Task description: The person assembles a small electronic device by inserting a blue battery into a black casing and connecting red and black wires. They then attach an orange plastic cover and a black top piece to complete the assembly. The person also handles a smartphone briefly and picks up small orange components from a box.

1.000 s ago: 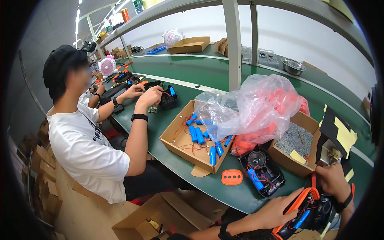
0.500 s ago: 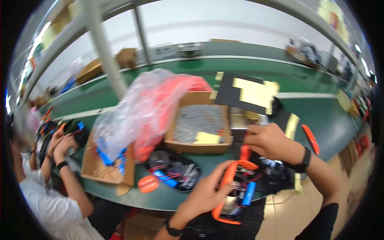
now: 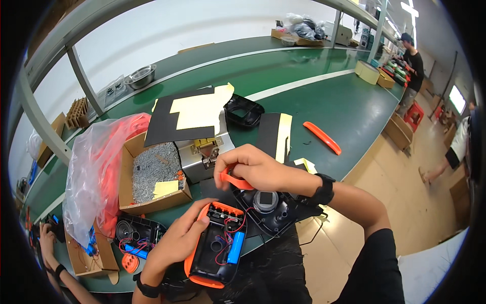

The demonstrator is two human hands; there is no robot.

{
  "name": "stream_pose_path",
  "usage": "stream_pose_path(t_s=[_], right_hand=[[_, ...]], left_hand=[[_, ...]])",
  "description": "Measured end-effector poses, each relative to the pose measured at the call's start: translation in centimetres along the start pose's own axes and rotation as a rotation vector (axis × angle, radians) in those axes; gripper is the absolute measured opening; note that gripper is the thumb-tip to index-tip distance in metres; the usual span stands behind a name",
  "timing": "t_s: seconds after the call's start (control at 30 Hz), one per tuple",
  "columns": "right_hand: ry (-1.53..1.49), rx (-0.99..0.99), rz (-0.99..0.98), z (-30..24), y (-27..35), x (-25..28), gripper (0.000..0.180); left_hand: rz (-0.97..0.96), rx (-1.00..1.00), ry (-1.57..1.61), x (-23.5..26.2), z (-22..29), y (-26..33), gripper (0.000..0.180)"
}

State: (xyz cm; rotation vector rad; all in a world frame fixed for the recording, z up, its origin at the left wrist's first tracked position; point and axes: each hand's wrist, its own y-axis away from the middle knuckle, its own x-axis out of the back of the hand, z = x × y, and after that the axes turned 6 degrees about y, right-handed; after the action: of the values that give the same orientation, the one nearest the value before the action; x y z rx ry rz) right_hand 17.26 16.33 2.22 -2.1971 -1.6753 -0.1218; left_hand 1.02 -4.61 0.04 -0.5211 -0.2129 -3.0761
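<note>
My left hand [image 3: 178,238] grips the left side of an open orange-and-black device shell [image 3: 215,245], with red wires and a blue cylinder battery showing inside. My right hand [image 3: 250,169] is closed on a small curved orange plastic piece [image 3: 234,181], held just above the shell's top end. Under my right wrist a second black shell half [image 3: 271,205] with a round grey part lies on the green bench [image 3: 324,101].
A cardboard box of small grey screws [image 3: 152,169], a silver metal fixture [image 3: 202,154], black and yellow sheets [image 3: 192,111], a clear bag of orange parts [image 3: 101,157], an orange strip [image 3: 322,137] and a black frame [image 3: 243,111] lie on the bench. Other people stand far right; another person's hands show lower left.
The view has swung right, away from the seated co-worker and onto my own hands. My right hand now holds the orange piece over the open shell, which sits lower and centred.
</note>
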Motion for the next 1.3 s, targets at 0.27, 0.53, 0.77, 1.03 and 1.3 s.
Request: stream_pose_path(t_s=[0.27, 0.53, 0.77, 1.03, 1.3], right_hand=[[0.025, -0.136, -0.162, -1.3, -2.1, 1.5, 0.030], [0.567, -0.058, -0.217, -3.5, -3.4, 2.1, 0.018], [0.322, -0.112, -0.353, -0.5, -3.2, 2.4, 0.052], [0.105, -0.075, -0.495, 1.7, -2.7, 1.4, 0.032], [0.223, -0.038, -0.521, 2.3, -2.8, 0.5, 0.031]], left_hand=[[-0.048, 0.058, 0.076, 0.5, -0.2, -0.8, 0.045], [-0.089, 0.075, 0.065, 1.2, -1.1, -1.1, 0.049], [-0.144, 0.078, 0.033, 1.7, 0.1, -1.4, 0.050], [-0.129, 0.107, 0.025, 1.7, 0.1, -1.1, 0.049], [-0.187, 0.177, 0.010, 2.2, 0.7, -1.5, 0.049]])
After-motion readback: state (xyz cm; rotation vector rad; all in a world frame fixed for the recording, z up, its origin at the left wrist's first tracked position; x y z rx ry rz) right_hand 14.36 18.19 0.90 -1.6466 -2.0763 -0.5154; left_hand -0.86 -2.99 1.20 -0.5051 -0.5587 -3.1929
